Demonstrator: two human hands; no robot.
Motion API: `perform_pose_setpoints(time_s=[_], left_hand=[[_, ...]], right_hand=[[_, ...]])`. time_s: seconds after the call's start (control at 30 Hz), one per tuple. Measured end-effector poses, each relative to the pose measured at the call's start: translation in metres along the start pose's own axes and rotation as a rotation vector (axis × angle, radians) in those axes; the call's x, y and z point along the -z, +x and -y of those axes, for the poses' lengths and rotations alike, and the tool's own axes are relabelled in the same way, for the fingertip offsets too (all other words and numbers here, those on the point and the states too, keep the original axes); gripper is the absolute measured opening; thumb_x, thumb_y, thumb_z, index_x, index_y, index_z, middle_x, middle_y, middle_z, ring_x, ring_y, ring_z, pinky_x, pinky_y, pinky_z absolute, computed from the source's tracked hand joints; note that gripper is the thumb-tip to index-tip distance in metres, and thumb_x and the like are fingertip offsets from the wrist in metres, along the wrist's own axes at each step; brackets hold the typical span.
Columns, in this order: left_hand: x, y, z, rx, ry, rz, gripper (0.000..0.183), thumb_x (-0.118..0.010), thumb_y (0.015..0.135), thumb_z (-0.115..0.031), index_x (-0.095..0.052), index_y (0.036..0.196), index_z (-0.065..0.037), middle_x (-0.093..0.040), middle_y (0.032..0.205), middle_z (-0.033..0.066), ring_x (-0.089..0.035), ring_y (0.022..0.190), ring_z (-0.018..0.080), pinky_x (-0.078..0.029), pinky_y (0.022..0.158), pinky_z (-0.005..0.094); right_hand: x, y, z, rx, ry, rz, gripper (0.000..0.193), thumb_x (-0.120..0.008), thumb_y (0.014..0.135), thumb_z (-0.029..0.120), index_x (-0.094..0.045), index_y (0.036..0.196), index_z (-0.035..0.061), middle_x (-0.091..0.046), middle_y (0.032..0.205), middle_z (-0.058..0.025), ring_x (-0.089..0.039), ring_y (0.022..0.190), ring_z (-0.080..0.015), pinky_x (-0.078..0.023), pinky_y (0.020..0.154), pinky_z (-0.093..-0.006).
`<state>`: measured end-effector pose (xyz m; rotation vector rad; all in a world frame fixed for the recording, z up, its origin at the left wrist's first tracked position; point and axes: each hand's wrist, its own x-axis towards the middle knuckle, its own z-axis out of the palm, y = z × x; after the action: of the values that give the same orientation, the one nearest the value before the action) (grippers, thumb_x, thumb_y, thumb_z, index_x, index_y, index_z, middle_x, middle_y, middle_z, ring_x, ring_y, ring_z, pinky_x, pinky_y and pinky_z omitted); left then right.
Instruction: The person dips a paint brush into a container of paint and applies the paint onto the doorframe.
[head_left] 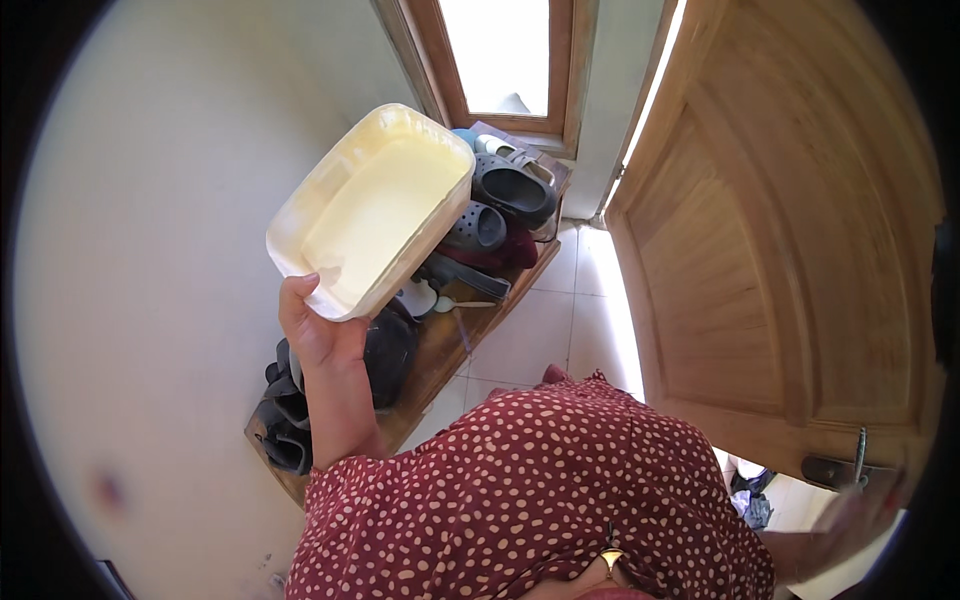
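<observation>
Head view: the left hand (325, 330) pinches the cream tub (385, 215) by its lower corner, left of centre in the frame. At lower right, the blurred right hand (872, 508) is near the door handle (861, 458); I cannot tell its grip. Carrying seems underway; moving calls for a firm left hold.

You had no text, label, brand, number or sign in view that could be read; nothing before you showed any lettering clear enough to make out.
</observation>
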<state>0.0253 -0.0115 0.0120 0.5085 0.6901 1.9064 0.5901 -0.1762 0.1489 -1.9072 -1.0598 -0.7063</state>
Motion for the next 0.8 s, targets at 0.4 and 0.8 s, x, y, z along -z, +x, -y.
perform_pose_setpoints(time_s=[0.4,0.8], left_hand=[[-0.011,0.052,0.007,0.077,-0.012,-0.053,0.078,-0.062,0.073,-0.025,-0.039,0.145,-0.005,-0.052,0.138,0.0161,-0.054,0.126,0.0341,-0.049,0.100,0.0535],[0.083,0.318,0.019,-0.004,-0.050,-0.297,0.082,-0.065,0.072,-0.025,-0.037,0.148,-0.009,-0.051,0.140,0.0151,-0.050,0.128,0.0373,-0.049,0.093,0.0640]], right_hand=[[-0.424,-0.094,0.171,0.253,0.375,1.046,0.033,-0.071,0.087,0.030,-0.071,0.099,-0.0009,-0.070,0.089,-0.0161,-0.065,0.083,-0.0293,-0.051,0.076,-0.0384],[-0.756,-0.098,0.447,0.606,-0.088,1.317,0.045,-0.067,0.084,0.049,-0.076,0.102,0.0086,-0.072,0.102,-0.0179,-0.069,0.100,-0.0327,-0.054,0.085,-0.0426]])
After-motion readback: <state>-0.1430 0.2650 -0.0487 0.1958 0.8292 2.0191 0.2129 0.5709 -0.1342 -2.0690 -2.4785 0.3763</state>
